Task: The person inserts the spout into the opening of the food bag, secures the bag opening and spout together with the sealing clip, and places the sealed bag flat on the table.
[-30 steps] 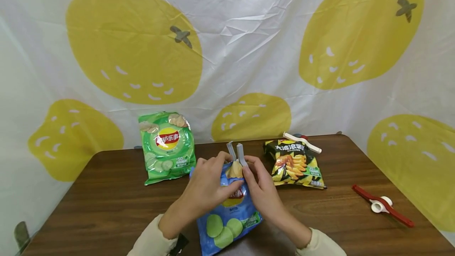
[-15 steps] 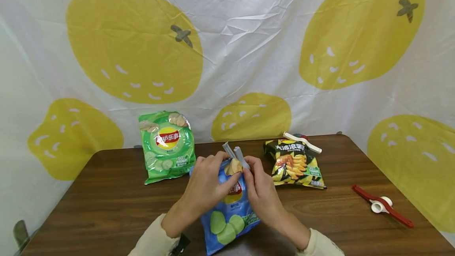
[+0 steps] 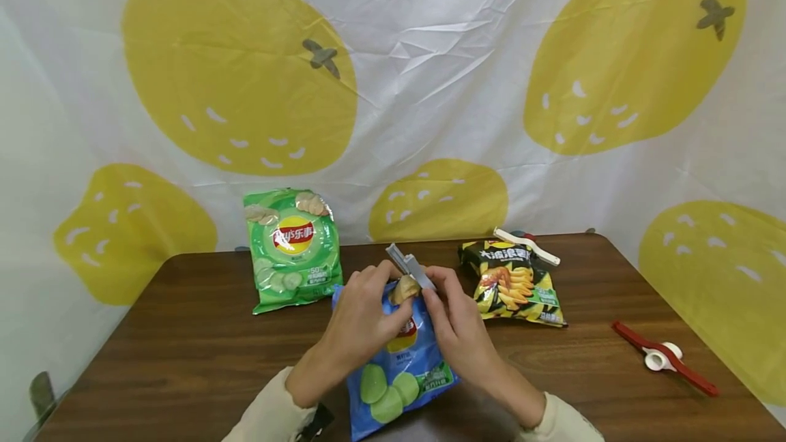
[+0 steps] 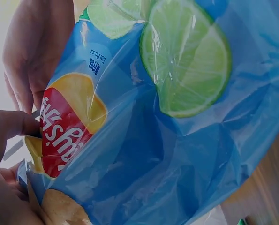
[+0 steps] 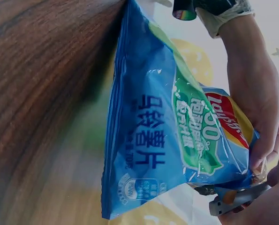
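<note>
A blue Lay's chip bag (image 3: 402, 360) with lime pictures stands tilted on the table, its top gathered between both hands. My left hand (image 3: 359, 319) pinches the folded top from the left, thumb across the front. A grey bag clip (image 3: 419, 273), its two arms apart, sits at that folded top. My right hand (image 3: 463, 329) holds the clip between thumb and fingers. The right wrist view shows the clip (image 5: 240, 199) by the gathered end of the bag (image 5: 148, 131). In the left wrist view the bag's front (image 4: 130, 140) hides most of the fingers.
A green chip bag (image 3: 295, 254) leans at the back left. At the back right lies a black and yellow snack bag (image 3: 506, 285), with a white clip (image 3: 528, 246) at its top. A red clip with white rings (image 3: 666, 355) lies on the brown table (image 3: 202, 346) at right.
The grey clip has tipped from nearly upright to leaning left. The blue bag's lower end shifted slightly right and up, then slightly back. Both hands keep their hold.
</note>
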The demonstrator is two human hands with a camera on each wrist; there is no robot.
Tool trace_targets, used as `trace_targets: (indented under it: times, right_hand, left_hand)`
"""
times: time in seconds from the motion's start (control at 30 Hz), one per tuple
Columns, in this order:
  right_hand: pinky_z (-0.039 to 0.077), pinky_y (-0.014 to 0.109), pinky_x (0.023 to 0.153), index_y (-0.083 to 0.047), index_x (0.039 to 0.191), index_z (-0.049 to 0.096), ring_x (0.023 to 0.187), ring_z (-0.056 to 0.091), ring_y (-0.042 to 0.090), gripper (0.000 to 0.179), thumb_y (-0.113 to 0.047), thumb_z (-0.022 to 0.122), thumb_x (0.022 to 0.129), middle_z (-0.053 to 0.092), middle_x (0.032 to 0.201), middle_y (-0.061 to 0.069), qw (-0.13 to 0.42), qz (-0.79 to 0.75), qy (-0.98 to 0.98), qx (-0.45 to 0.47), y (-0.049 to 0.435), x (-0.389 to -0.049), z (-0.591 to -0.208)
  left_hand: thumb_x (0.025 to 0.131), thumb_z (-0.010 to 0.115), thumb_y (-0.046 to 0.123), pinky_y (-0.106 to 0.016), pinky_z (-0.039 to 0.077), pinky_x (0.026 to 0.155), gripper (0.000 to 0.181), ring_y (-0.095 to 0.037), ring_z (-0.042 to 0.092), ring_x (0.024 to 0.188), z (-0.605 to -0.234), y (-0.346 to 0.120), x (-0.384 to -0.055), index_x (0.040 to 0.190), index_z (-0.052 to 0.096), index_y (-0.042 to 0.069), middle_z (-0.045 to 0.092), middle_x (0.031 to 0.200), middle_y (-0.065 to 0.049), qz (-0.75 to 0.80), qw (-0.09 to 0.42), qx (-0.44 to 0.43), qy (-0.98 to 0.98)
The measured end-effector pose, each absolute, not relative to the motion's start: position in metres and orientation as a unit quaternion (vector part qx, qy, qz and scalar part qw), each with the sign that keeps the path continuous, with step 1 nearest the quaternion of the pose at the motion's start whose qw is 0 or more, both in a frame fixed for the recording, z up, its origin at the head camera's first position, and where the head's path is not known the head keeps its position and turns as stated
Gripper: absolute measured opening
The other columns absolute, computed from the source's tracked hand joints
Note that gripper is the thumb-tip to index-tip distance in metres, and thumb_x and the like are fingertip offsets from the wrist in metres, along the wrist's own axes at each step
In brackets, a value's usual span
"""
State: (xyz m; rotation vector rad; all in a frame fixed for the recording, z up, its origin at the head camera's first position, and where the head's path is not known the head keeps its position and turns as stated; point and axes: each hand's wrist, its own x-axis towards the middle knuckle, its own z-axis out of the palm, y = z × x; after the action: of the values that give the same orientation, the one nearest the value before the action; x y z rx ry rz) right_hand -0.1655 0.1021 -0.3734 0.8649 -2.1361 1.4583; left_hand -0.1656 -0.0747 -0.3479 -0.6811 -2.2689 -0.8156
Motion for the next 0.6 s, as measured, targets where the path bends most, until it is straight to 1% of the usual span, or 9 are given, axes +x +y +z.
trace_targets:
  times: [0.07, 0.2, 0.27, 0.4, 0.43, 0.5, 0.6]
  right_hand:
    - [0.052, 0.032, 0.086, -0.016, 0.132, 0.050, 0.107, 0.062, 0.014, 0.028, -0.008, 0.046, 0.106, 0.065, 0.125, 0.001, 0.203, 0.519, -0.769, 0.313, 0.103, -0.165, -0.372]
    - [0.052, 0.035, 0.087, -0.019, 0.132, 0.051, 0.109, 0.062, 0.014, 0.028, -0.011, 0.047, 0.106, 0.064, 0.126, 0.000, 0.208, 0.510, -0.778, 0.304, 0.105, -0.166, -0.369]
    - [0.052, 0.035, 0.085, -0.020, 0.131, 0.051, 0.107, 0.062, 0.015, 0.026, -0.013, 0.048, 0.106, 0.065, 0.126, 0.000, 0.204, 0.508, -0.783, 0.294, 0.107, -0.167, -0.367]
    - [0.051, 0.036, 0.084, -0.022, 0.127, 0.049, 0.107, 0.063, 0.017, 0.022, -0.017, 0.048, 0.106, 0.064, 0.128, 0.002, 0.168, 0.490, -0.802, 0.299, 0.110, -0.170, -0.363]
    - [0.052, 0.038, 0.085, -0.022, 0.127, 0.048, 0.110, 0.062, 0.017, 0.021, -0.019, 0.048, 0.106, 0.062, 0.132, 0.003, 0.155, 0.482, -0.807, 0.305, 0.111, -0.170, -0.362]
    - [0.051, 0.042, 0.091, -0.023, 0.126, 0.046, 0.121, 0.058, 0.019, 0.020, -0.021, 0.047, 0.107, 0.057, 0.140, 0.007, 0.133, 0.465, -0.815, 0.319, 0.112, -0.170, -0.360]
    - [0.046, 0.049, 0.101, -0.023, 0.126, 0.044, 0.135, 0.047, 0.024, 0.019, -0.023, 0.045, 0.107, 0.049, 0.148, 0.011, 0.110, 0.452, -0.819, 0.334, 0.113, -0.169, -0.357]
  left_hand:
    - [0.079, 0.077, 0.013, -0.028, 0.040, 0.065, 0.021, -0.010, 0.052, 0.069, -0.348, -0.075, -0.165, 0.094, 0.063, 0.012, 0.062, 0.080, 0.004, -0.321, 0.307, -0.259, -0.858]
    - [0.079, 0.078, 0.013, -0.030, 0.043, 0.068, 0.023, -0.011, 0.055, 0.073, -0.346, -0.076, -0.166, 0.093, 0.061, 0.012, 0.062, 0.082, 0.003, -0.337, 0.310, -0.257, -0.851]
    - [0.079, 0.079, 0.012, -0.031, 0.045, 0.069, 0.023, -0.011, 0.056, 0.075, -0.345, -0.077, -0.166, 0.093, 0.060, 0.013, 0.061, 0.082, 0.003, -0.344, 0.313, -0.257, -0.847]
    - [0.081, 0.079, 0.011, -0.032, 0.048, 0.069, 0.023, -0.013, 0.058, 0.078, -0.342, -0.081, -0.167, 0.096, 0.061, 0.011, 0.064, 0.085, 0.001, -0.360, 0.323, -0.252, -0.838]
    - [0.081, 0.079, 0.010, -0.032, 0.049, 0.069, 0.023, -0.013, 0.058, 0.079, -0.342, -0.082, -0.167, 0.097, 0.061, 0.011, 0.064, 0.087, 0.001, -0.365, 0.326, -0.251, -0.835]
    - [0.081, 0.078, 0.009, -0.031, 0.050, 0.068, 0.023, -0.013, 0.058, 0.080, -0.342, -0.083, -0.168, 0.098, 0.062, 0.009, 0.065, 0.089, 0.000, -0.371, 0.328, -0.249, -0.832]
    - [0.082, 0.078, 0.008, -0.030, 0.050, 0.067, 0.024, -0.013, 0.057, 0.080, -0.343, -0.084, -0.169, 0.099, 0.062, 0.008, 0.065, 0.090, -0.001, -0.375, 0.327, -0.257, -0.829]
